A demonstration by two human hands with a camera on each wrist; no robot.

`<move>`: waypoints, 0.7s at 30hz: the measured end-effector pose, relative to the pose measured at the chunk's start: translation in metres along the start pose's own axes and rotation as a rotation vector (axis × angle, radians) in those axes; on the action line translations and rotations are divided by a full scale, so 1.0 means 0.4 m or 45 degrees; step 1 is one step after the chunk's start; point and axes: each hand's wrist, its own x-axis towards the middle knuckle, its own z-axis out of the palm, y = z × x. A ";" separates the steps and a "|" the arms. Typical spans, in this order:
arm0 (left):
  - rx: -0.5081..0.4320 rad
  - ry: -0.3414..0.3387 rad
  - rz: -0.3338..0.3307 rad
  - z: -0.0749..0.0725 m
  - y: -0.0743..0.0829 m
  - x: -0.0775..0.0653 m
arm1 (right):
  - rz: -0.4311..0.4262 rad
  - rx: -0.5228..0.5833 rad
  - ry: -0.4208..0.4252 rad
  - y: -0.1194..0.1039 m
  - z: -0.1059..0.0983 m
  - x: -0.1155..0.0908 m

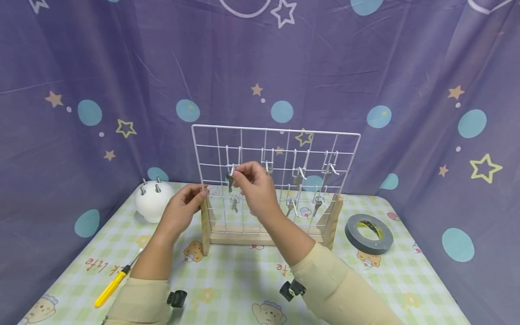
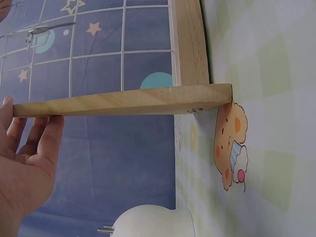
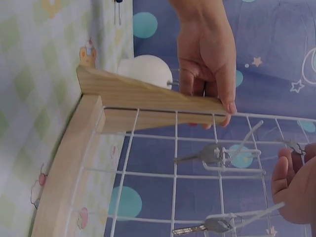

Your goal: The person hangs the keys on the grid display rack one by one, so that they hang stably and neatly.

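A white wire grid rack (image 1: 276, 131) stands upright on a wooden base, with several small keys hanging from its double-wire hooks. My left hand (image 1: 180, 210) grips the top of the left wooden side post (image 1: 206, 230), thumb on one face and fingers on the other, as the right wrist view shows. At the upper-left hook my right hand (image 1: 260, 189) pinches a small metal key (image 1: 230, 180) between thumb and fingertips. Below it hangs another key (image 1: 234, 205) on the lower row. My right hand hides part of the grid's middle in the head view.
Left of the rack stands a white rounded object (image 1: 154, 203) with several metal pegs on top. A screwdriver with a yellow handle (image 1: 111, 286) lies at the front left. To the right is a roll of grey tape (image 1: 351, 234). A purple curtain (image 1: 325, 63) hangs behind.
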 end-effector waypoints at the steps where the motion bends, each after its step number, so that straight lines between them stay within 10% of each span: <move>1: 0.005 0.002 -0.002 -0.001 0.000 0.000 | -0.010 -0.029 -0.003 0.001 -0.002 0.002; 21: 0.015 0.001 0.002 -0.002 -0.003 0.000 | 0.060 -0.153 -0.045 0.007 -0.019 0.024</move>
